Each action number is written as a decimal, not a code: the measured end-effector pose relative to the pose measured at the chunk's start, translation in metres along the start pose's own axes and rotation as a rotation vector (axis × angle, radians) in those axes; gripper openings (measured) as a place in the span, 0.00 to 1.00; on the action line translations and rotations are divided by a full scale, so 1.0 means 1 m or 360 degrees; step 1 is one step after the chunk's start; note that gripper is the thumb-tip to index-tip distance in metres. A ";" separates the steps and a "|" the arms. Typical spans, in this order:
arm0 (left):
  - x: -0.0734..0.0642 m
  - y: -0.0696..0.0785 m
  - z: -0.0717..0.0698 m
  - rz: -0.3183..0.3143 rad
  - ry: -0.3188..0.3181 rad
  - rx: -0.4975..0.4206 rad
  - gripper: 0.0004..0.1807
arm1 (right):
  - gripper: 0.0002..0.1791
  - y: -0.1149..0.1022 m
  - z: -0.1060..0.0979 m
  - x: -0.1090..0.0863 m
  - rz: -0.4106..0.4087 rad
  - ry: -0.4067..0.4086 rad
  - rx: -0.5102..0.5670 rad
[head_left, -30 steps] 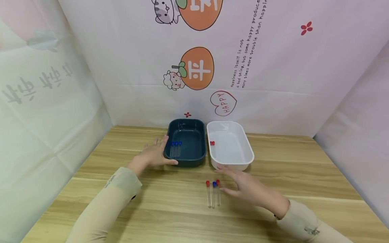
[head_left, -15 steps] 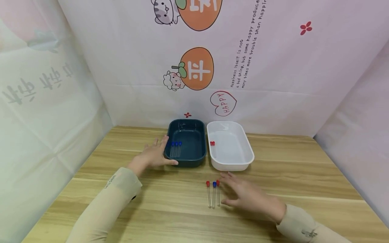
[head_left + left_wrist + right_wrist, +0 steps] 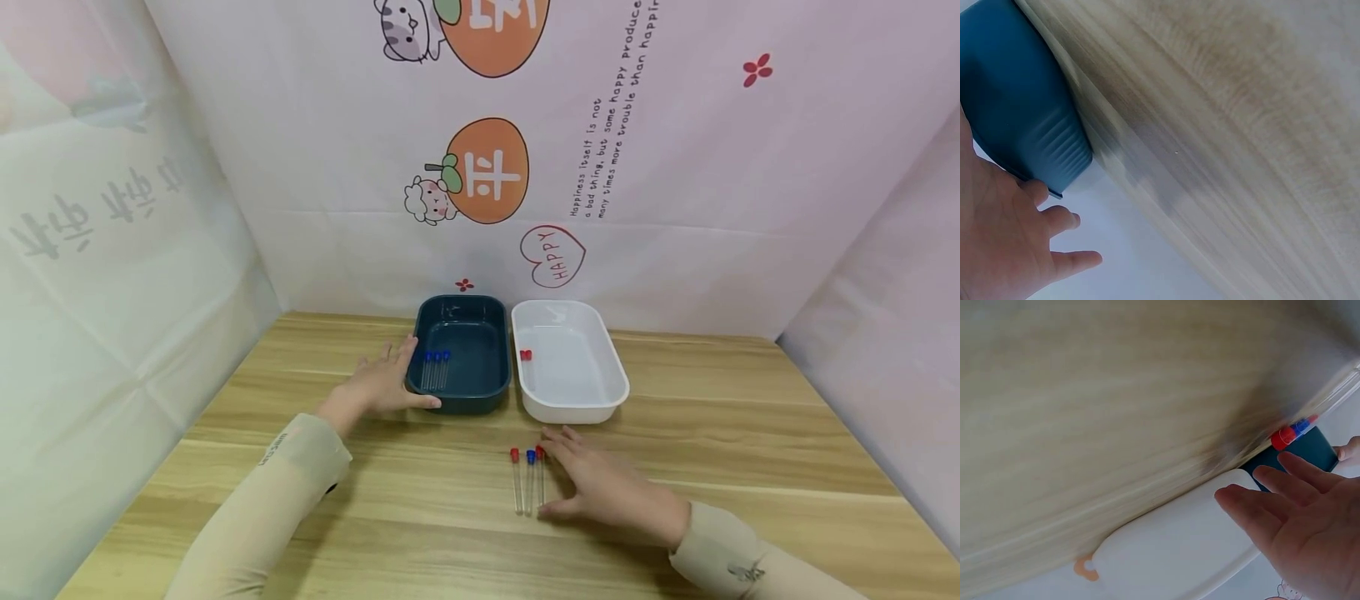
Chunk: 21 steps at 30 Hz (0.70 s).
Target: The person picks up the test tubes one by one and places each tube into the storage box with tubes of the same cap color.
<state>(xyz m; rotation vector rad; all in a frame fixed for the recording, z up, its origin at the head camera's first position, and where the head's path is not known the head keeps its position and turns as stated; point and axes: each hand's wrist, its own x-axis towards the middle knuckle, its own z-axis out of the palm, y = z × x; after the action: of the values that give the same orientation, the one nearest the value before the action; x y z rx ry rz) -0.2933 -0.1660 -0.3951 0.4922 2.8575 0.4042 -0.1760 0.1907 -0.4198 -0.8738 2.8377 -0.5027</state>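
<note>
Three clear test tubes with coloured caps lie side by side on the wooden table: a red-capped tube (image 3: pixel 515 456) at left, a blue-capped tube (image 3: pixel 531 457) in the middle, and a right red-capped tube (image 3: pixel 542 479). My right hand (image 3: pixel 607 489) is right beside the last one, fingertips at its cap and thumb near its lower end, fingers extended in the right wrist view. My left hand (image 3: pixel 378 385) rests against the left rim of the dark teal tray (image 3: pixel 483 397), fingers spread and thumb at the front corner. Several blue-capped tubes (image 3: pixel 437 357) lie inside that tray.
A white tray (image 3: pixel 573 410) stands right of the teal one, with red-capped tubes (image 3: pixel 526 356) at its left side. Behind both trays rises a printed cloth (image 3: pixel 360 258). The wooden table (image 3: pixel 420 533) extends in front.
My right hand has moved back from the white tray's front edge and then left, to the right red-capped tube. The left hand has stayed at the teal tray.
</note>
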 end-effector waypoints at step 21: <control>0.001 0.000 0.000 -0.0001 -0.0002 -0.0019 0.71 | 0.55 -0.001 0.000 0.007 0.0066 -0.0038 -0.0071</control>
<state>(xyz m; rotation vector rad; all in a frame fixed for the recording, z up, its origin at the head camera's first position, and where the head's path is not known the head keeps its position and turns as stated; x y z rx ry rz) -0.2940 -0.1659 -0.3954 0.4889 2.8524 0.4204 -0.1814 0.1856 -0.4198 -0.8205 2.8494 -0.4227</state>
